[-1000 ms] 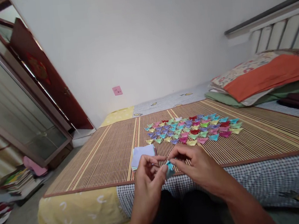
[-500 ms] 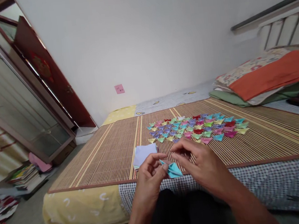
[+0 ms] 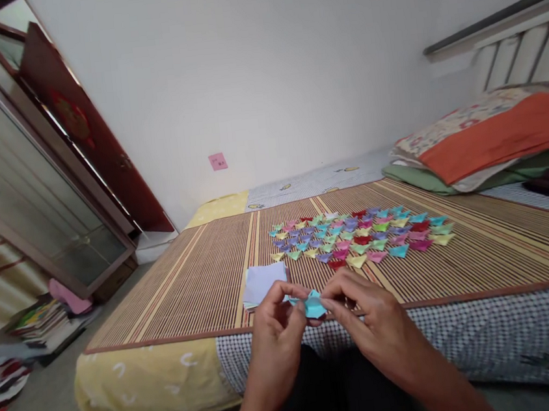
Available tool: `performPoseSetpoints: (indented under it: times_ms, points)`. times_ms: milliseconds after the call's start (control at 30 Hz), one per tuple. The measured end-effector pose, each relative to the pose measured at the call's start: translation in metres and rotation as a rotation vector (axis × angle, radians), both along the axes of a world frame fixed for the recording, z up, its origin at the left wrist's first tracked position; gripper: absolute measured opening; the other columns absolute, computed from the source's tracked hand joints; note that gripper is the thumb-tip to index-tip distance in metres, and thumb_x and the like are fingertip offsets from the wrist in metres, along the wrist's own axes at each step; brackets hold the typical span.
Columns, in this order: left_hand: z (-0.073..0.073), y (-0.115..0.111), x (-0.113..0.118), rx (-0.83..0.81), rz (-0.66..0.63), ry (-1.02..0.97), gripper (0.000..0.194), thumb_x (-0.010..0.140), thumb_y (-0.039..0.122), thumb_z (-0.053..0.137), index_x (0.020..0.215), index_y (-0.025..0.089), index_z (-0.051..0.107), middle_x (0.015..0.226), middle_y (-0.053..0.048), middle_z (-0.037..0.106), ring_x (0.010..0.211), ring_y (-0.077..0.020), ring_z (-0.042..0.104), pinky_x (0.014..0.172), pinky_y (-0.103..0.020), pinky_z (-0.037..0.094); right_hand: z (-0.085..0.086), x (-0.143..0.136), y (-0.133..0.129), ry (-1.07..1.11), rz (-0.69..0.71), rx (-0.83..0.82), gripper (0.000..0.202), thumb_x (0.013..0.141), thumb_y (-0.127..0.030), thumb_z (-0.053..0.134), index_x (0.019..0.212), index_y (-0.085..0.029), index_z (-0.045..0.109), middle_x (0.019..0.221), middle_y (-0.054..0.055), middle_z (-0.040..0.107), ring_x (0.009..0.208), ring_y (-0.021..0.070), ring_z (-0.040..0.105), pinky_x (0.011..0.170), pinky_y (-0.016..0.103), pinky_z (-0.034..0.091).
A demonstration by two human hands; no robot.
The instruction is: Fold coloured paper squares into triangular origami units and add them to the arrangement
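Note:
A small folded piece of light blue paper [image 3: 314, 304] is held between both hands, over the front edge of the mat. My left hand [image 3: 280, 319] pinches its left side between thumb and fingers. At its right side, my right hand [image 3: 366, 302] grips the edge with thumb and forefinger. Just behind my left hand lies a stack of square paper sheets [image 3: 263, 284], pale lilac on top. Rows of small folded paper pieces [image 3: 361, 239] in many colours stand on the mat beyond my right hand.
A striped mat [image 3: 189, 280] covers the bed, over yellow and checked cloth. Folded bedding with an orange cover [image 3: 502, 132] lies at the right by the headboard. Books [image 3: 44, 321] are piled at the far left, near a doorway.
My right hand has moved left and closed on the light blue paper, which was held only by my left hand. The paper has been turned. The view has shifted slightly.

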State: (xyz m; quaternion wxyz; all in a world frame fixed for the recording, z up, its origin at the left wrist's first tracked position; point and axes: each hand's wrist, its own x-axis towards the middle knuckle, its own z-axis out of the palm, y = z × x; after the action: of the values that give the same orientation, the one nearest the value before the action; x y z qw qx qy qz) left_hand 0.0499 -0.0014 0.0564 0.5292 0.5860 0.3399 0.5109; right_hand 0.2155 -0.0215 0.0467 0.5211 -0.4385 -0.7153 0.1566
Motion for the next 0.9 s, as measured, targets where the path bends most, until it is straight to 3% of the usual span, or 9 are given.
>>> performPoseSetpoints:
  times_ms: [167, 367, 500, 700, 900]
  points:
    - [0.001, 0.0, -0.001, 0.012, -0.03, 0.123, 0.017, 0.092, 0.034, 0.068, 0.087, 0.019, 0.063, 0.079, 0.0, 0.066, 0.069, -0.0137, 0.062, 0.065, -0.025, 0.055, -0.002, -0.001, 0.0, -0.015, 0.01, -0.027, 0.021, 0.1, -0.016, 0.051, 0.081, -0.023, 0.058, 0.081, 0.002, 0.06, 0.074, 0.0185, 0.058, 0.067, 0.031, 0.043]
    - [0.002, -0.001, -0.003, -0.022, -0.015, 0.047, 0.017, 0.085, 0.029, 0.074, 0.089, 0.019, 0.062, 0.08, 0.001, 0.067, 0.065, -0.0109, 0.06, 0.058, -0.02, 0.052, -0.002, -0.003, 0.001, -0.002, 0.009, 0.027, 0.022, 0.101, -0.013, 0.049, 0.082, -0.023, 0.057, 0.081, 0.001, 0.059, 0.075, 0.0179, 0.058, 0.068, 0.03, 0.044]
    - [0.001, -0.001, -0.005, -0.028, -0.008, -0.001, 0.02, 0.086, 0.033, 0.073, 0.086, 0.018, 0.06, 0.085, -0.001, 0.064, 0.067, -0.012, 0.061, 0.059, -0.024, 0.055, -0.005, -0.005, 0.003, -0.014, 0.02, 0.095, 0.022, 0.101, -0.011, 0.048, 0.084, -0.022, 0.057, 0.082, 0.002, 0.059, 0.076, 0.0181, 0.06, 0.068, 0.029, 0.045]
    - [-0.004, -0.007, -0.002, -0.021, 0.071, 0.05, 0.017, 0.1, 0.039, 0.053, 0.1, 0.023, 0.048, 0.079, 0.003, 0.063, 0.064, -0.0133, 0.065, 0.06, -0.026, 0.054, -0.011, -0.008, 0.003, -0.025, 0.007, 0.214, 0.021, 0.101, -0.008, 0.048, 0.089, -0.022, 0.058, 0.085, 0.002, 0.059, 0.076, 0.0174, 0.06, 0.067, 0.028, 0.046]
    - [-0.006, -0.008, 0.0, 0.067, 0.093, 0.125, 0.018, 0.101, 0.033, 0.048, 0.087, 0.022, 0.049, 0.079, 0.004, 0.056, 0.067, -0.0118, 0.06, 0.063, -0.024, 0.053, -0.012, -0.01, 0.002, -0.054, -0.014, 0.281, 0.021, 0.1, -0.004, 0.049, 0.091, -0.021, 0.058, 0.086, 0.002, 0.059, 0.076, 0.0165, 0.06, 0.068, 0.027, 0.047]
